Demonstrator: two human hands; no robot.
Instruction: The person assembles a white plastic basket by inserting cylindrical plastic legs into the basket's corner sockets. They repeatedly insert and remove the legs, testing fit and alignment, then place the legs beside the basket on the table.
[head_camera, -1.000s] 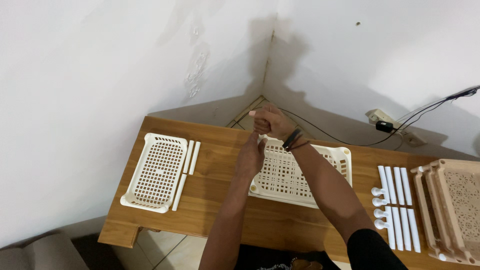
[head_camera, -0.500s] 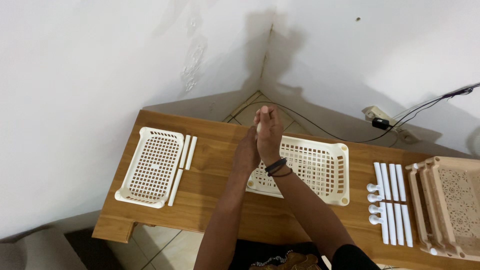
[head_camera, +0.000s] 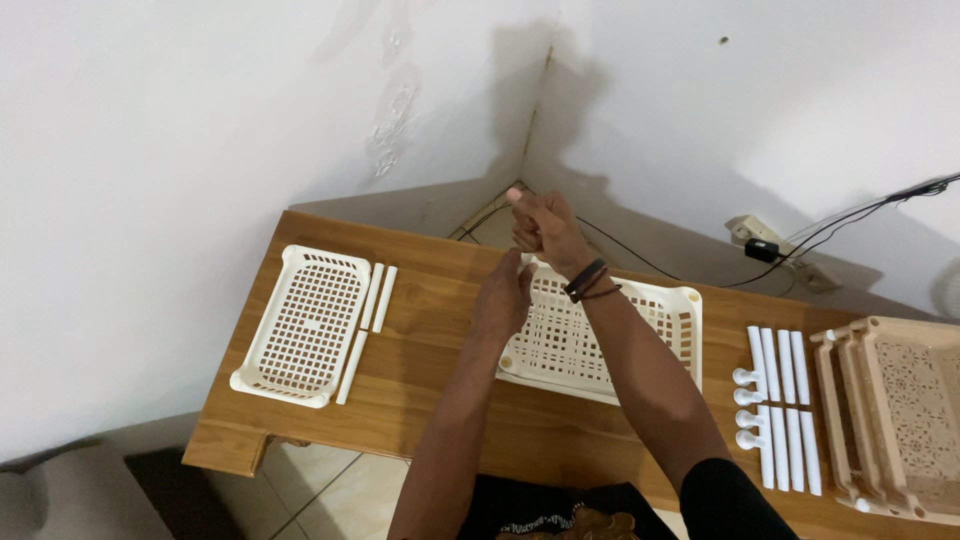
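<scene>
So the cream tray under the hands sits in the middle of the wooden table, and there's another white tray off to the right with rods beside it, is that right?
Not quite. The head view shows the other white tray at the left end of the wooden table, with its rods beside it. The cream tray under the left hand and right hand sits mid-table.

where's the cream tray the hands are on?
Head view: the middle cream tray lies at table centre, under the left hand and right hand, left of the white tubes.

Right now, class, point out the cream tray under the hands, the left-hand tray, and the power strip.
middle cream tray (head_camera: 640, 335), head view, perforated floor.
left cream tray (head_camera: 310, 325), head view, centre of grid.
power strip (head_camera: 757, 236), head view, its casing.
</scene>
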